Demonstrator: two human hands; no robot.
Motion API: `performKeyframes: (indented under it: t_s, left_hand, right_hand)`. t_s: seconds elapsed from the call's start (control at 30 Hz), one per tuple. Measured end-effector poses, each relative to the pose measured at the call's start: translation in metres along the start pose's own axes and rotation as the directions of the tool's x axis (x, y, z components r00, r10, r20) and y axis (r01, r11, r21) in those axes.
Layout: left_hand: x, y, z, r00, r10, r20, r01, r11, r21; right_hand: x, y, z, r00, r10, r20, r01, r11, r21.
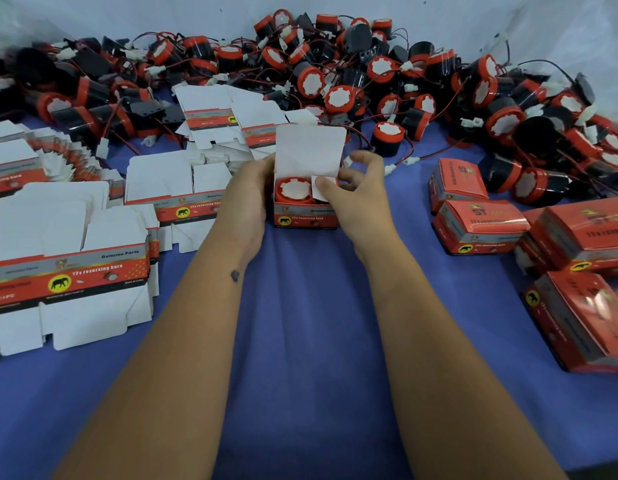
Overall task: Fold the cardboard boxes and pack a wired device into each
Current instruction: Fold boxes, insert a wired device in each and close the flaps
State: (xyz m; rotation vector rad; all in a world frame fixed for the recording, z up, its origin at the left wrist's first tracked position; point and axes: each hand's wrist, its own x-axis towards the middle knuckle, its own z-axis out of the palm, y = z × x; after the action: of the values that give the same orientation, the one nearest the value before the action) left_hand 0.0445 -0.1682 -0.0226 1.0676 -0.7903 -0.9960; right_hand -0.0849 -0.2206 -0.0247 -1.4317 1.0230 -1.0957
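A small red cardboard box (305, 216) stands on the blue cloth at centre, its white lid flap (309, 150) upright. Inside lies a red and black wired horn (295, 190) with a white face. My left hand (246, 195) grips the box's left side. My right hand (357, 188) is at the box's right side, thumb pressing a small white side flap (318, 190) inward over the opening. A big heap of loose wired horns (369, 74) lies along the back.
Stacks of flat unfolded boxes (68, 271) lie at the left and behind the open box. Several closed red boxes (480, 223) sit at the right. A blue cloth (300, 341) covers the table; a white sheet (127, 12) hangs behind.
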Motion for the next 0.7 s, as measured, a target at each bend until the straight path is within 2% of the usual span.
performKeyframes:
  t_s: [0.17, 0.27, 0.37, 0.47, 0.57, 0.6, 0.67, 0.7]
  left_hand:
    - [-0.002, -0.006, -0.004, 0.988, 0.129, -0.087, -0.108, 0.972, 0.208]
    - [-0.003, -0.008, -0.002, 0.957, 0.269, -0.106, -0.211, 0.900, 0.381]
    - [-0.004, -0.008, 0.000, 0.932, 0.345, -0.107, -0.262, 0.851, 0.456]
    - [-0.006, -0.007, 0.000, 0.952, 0.264, -0.154, -0.176, 0.886, 0.429]
    - [-0.002, 0.000, -0.002, 0.984, 0.072, -0.164, -0.042, 0.984, 0.175]
    - [0.000, 0.003, -0.003, 0.988, 0.034, -0.150, -0.008, 0.986, 0.166]
    - [0.000, 0.004, 0.000, 0.991, 0.046, -0.128, -0.004, 0.950, 0.311]
    - [-0.002, 0.001, 0.001, 0.989, 0.102, -0.106, -0.050, 0.910, 0.411]
  right_hand:
    - [-0.002, -0.002, -0.003, 0.994, -0.088, 0.069, 0.087, 0.996, 0.014]
    - [-0.002, -0.001, -0.006, 0.988, -0.129, 0.081, 0.132, 0.991, -0.033]
    - [0.000, -0.003, -0.009, 0.990, -0.090, 0.104, 0.091, 0.996, -0.008]
    - [0.002, -0.005, -0.016, 0.997, 0.044, 0.068, -0.050, 0.995, 0.083]
    - [0.009, -0.009, -0.019, 0.989, 0.142, 0.050, -0.146, 0.984, 0.104]
    - [0.012, -0.010, -0.018, 0.983, 0.175, 0.055, -0.180, 0.980, 0.091]
    - [0.013, -0.010, -0.019, 0.977, 0.202, 0.064, -0.204, 0.978, 0.040]
    - [0.011, -0.008, -0.020, 0.985, 0.147, 0.090, -0.148, 0.989, 0.005]
